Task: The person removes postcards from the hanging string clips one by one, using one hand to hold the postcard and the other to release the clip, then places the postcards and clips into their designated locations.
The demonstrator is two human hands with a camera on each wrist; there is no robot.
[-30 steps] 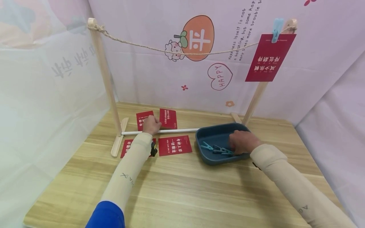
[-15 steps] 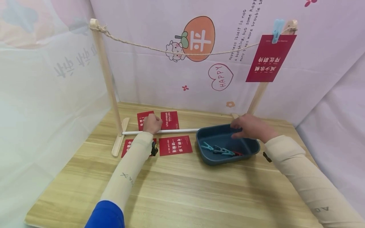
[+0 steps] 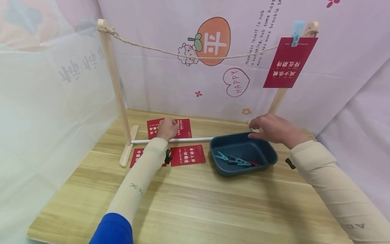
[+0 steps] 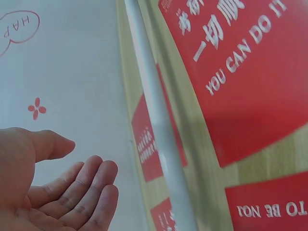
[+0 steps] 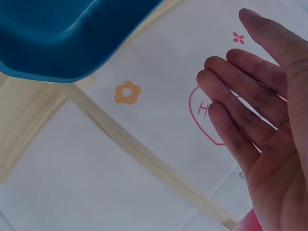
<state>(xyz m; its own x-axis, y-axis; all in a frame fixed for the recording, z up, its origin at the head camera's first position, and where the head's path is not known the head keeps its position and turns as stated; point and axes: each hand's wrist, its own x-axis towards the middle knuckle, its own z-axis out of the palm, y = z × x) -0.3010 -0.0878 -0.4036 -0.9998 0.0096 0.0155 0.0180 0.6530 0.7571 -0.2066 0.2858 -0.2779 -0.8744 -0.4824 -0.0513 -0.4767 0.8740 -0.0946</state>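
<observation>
My left hand [image 3: 168,128] is over two red cards at the back of the table, the back-left card [image 3: 152,131] and the back-right card [image 3: 186,129], partly covering them. In the left wrist view its fingers [image 4: 91,187] are loosely bent with nothing between them. My right hand [image 3: 275,128] hovers by the far right rim of a blue tray [image 3: 259,149]. The right wrist view shows that palm bare, its fingers [image 5: 240,101] relaxed. Inside the tray lie several clothespins [image 3: 243,162], teal, dark and red. A light blue clothespin [image 3: 297,34] holds a red card [image 3: 289,64] on the rope [image 3: 158,51].
A left wooden post [image 3: 114,81] and a right post [image 3: 277,100] carry the rope. A white rod [image 3: 201,139] runs low between them. In front of it lie a red card [image 3: 195,154] and another [image 3: 137,157] half under my left sleeve. Printed cloth hangs behind.
My right hand has come up out of the tray and moved right and back, uncovering a red clothespin. The left hand has shifted slightly right and away over the back cards.
</observation>
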